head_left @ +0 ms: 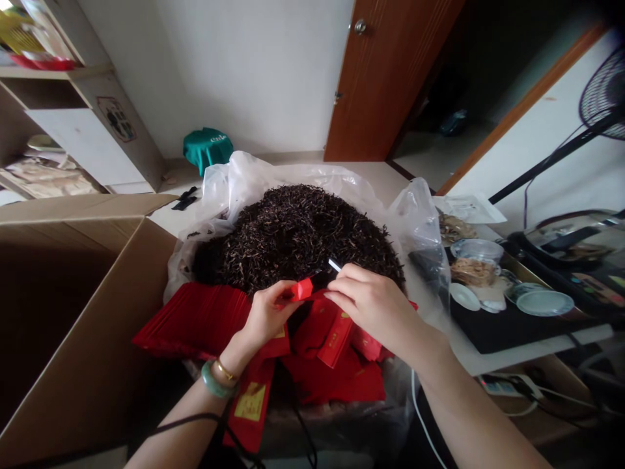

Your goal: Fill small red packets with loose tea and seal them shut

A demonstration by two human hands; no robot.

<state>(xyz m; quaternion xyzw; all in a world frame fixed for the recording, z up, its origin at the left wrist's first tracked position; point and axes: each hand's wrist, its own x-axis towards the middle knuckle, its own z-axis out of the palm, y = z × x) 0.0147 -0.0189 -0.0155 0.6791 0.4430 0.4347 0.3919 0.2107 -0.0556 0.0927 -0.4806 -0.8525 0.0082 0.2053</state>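
Observation:
My left hand (268,311) pinches a small red packet (303,288) near its top, which points towards my right hand. A gold bangle and a pale green bangle (216,380) sit on the left wrist. The fingers of my right hand (366,296) are closed around a slim tool with a whitish end (334,264); its other end is hard to make out. Behind both hands rises a heap of dark, dry loose tea leaves (303,228) in a clear plastic bag (424,221). In front of it lie a tight row of red packets (195,319) and several loose ones (336,384).
An open cardboard box (122,280) stands at the left. On the right, a table with a black mat (508,332) bears glass bowls, lids (544,303) and brownish dry pieces. Farther back are a teal covered stool (208,146), a wooden door (375,78) and a fan (605,91).

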